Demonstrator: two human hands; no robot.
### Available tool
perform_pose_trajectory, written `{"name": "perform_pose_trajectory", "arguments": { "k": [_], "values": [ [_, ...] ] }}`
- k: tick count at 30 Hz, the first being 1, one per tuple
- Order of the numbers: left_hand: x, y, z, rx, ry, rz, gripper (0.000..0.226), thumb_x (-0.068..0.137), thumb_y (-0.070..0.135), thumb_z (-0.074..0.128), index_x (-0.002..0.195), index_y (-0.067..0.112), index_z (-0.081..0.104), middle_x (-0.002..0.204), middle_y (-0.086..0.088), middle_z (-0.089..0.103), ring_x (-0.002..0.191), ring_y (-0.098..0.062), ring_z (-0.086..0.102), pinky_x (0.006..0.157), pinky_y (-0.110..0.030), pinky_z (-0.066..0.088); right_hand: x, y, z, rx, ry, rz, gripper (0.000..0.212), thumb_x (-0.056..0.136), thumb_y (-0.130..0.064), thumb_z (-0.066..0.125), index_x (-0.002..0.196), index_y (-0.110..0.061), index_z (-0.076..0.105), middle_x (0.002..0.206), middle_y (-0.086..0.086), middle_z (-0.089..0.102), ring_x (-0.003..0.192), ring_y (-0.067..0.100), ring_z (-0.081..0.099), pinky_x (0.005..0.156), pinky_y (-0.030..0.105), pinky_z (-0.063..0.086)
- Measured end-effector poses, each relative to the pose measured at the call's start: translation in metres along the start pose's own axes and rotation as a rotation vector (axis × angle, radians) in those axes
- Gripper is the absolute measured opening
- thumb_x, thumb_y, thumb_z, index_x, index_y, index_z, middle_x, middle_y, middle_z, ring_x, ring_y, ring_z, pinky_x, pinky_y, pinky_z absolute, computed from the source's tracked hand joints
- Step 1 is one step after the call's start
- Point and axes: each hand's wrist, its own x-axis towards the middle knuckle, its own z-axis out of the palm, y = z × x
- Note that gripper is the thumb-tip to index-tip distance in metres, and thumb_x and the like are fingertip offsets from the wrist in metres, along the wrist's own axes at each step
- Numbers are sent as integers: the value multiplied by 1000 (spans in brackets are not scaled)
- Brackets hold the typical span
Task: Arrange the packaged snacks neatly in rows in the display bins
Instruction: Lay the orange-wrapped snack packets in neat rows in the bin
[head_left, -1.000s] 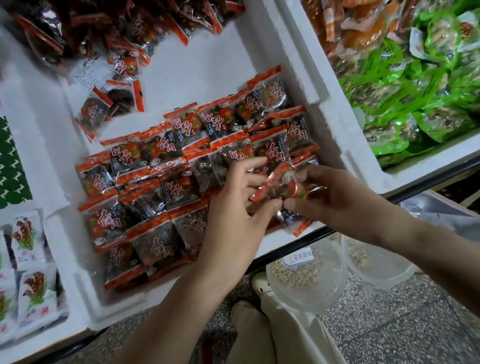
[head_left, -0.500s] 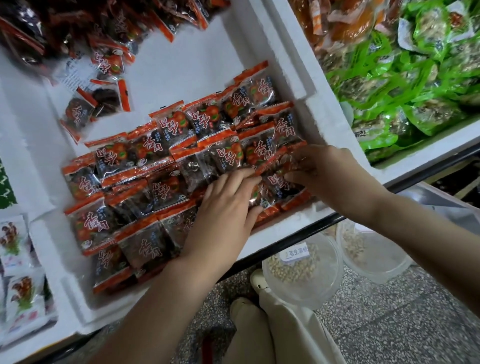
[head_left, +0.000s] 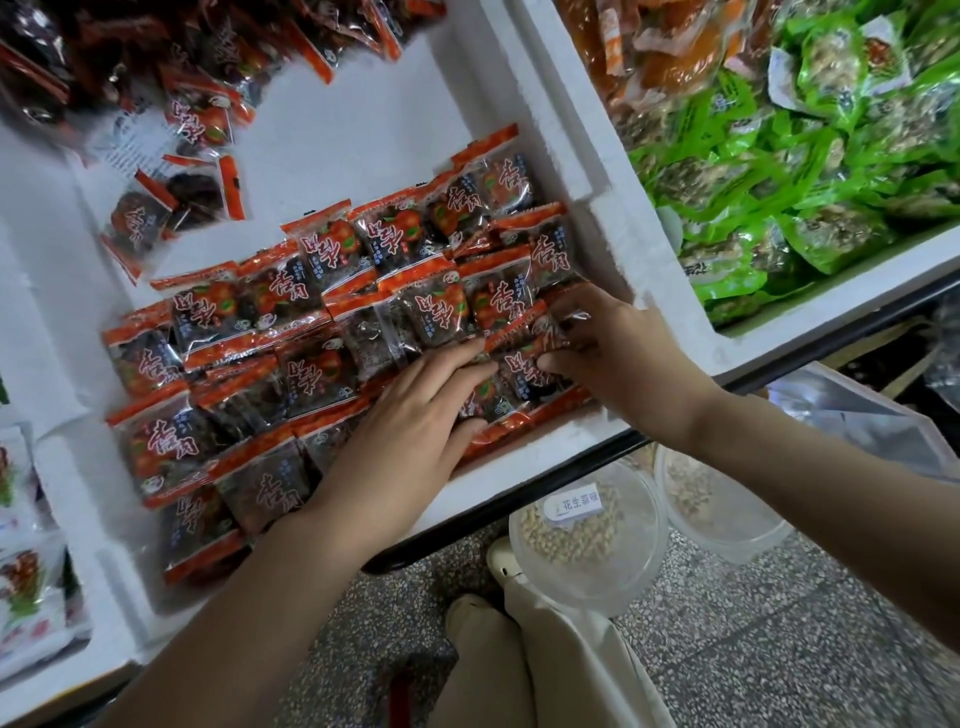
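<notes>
Red-and-clear snack packets (head_left: 291, 332) lie in slanted rows in a white foam bin (head_left: 566, 130). My left hand (head_left: 410, 431) lies flat, palm down, on the packets at the near right end of the rows, fingers stretched out. My right hand (head_left: 618, 353) pinches one red snack packet (head_left: 535, 358) at that same corner, close to the bin's right wall. The fingertips of both hands almost meet over this packet. A loose heap of the same packets (head_left: 208, 57) fills the far left of the bin, with two stray ones (head_left: 171, 213) below it.
Bare white bin floor (head_left: 358, 119) shows between the heap and the rows. A bin of green and orange packets (head_left: 810, 171) stands to the right. White packets (head_left: 26, 571) sit at the left edge. Two clear tubs (head_left: 587, 535) of grain stand on the speckled floor below the shelf edge.
The packet held up between both hands a second ago has come down into the near right corner of the rows. My left hand has flattened onto the packets; my right hand still pinches it.
</notes>
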Motion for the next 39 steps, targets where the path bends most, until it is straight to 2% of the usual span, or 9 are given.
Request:
{"name": "perform_pose_trajectory", "arguments": {
  "k": [3, 8, 12, 18, 23, 29, 33, 35, 39],
  "values": [
    [0, -5, -1, 3, -6, 34, 49, 95, 26, 49, 143, 27, 37, 150, 17, 22, 133, 6, 14, 110, -22, 9, 0, 1, -1, 34, -5, 31, 38, 84, -20, 69, 117, -13, 53, 93, 0, 56, 92, 17, 58, 62, 17, 38],
    [0, -8, 1, 68, -12, 68, 49, 94, 32, 44, 142, 24, 38, 151, 10, 27, 139, -5, 17, 114, -31, 10, -6, -1, 0, -221, 50, -104, 34, 84, -20, 68, 113, -12, 52, 95, 7, 66, 88, 28, 61, 77, 35, 47],
    [-1, -10, 1, 186, 53, 100, 46, 91, 34, 47, 135, 20, 48, 144, 2, 42, 133, -15, 24, 107, -40, 20, -5, -1, -4, -3, 79, 29, 19, 82, -15, 71, 97, -15, 60, 73, -6, 59, 66, 5, 54, 55, 9, 40],
    [-3, -11, 0, 194, 86, 122, 45, 87, 24, 61, 131, 16, 53, 137, -4, 46, 120, -17, 31, 100, -44, 37, -2, -2, 1, -207, 20, -55, 28, 84, -15, 67, 108, -10, 53, 94, 9, 67, 88, 27, 61, 74, 33, 46],
    [-3, -8, -3, 204, 25, 132, 47, 95, 30, 51, 140, 21, 43, 145, 2, 34, 125, -11, 21, 106, -33, 25, -18, -4, 4, -613, 161, -301, 47, 81, -5, 68, 123, -12, 47, 113, 12, 48, 100, 32, 52, 74, 39, 47],
    [-1, -5, -6, 245, -25, 132, 50, 101, 33, 37, 148, 26, 23, 151, 8, 16, 130, -9, 9, 107, -26, 9, -19, 0, 1, -716, 8, -409, 59, 78, 2, 68, 127, -27, 53, 120, 5, 51, 102, 25, 53, 79, 40, 54],
    [-4, -2, -13, 210, -45, 125, 50, 100, 33, 39, 147, 27, 24, 153, 8, 13, 136, -10, 7, 112, -27, 5, -22, -9, -6, -811, 29, -476, 37, 74, -11, 75, 108, -20, 65, 97, 5, 62, 80, 25, 66, 50, 28, 50],
    [-8, -4, -20, 189, 32, 141, 49, 99, 36, 42, 145, 26, 32, 152, 6, 20, 137, -12, 12, 113, -29, 9, -18, -19, -8, -826, 76, -546, 16, 85, -23, 61, 98, -18, 67, 87, 2, 63, 77, 24, 67, 50, 29, 50],
    [-10, -29, -50, 175, 251, 51, 40, 97, 33, 42, 134, 20, 47, 140, 1, 41, 130, -16, 35, 111, -33, 21, 12, -55, -2, -753, 114, -624, 24, 90, -27, 52, 108, -13, 60, 93, 4, 63, 76, 25, 66, 49, 29, 47]
  ]
}}
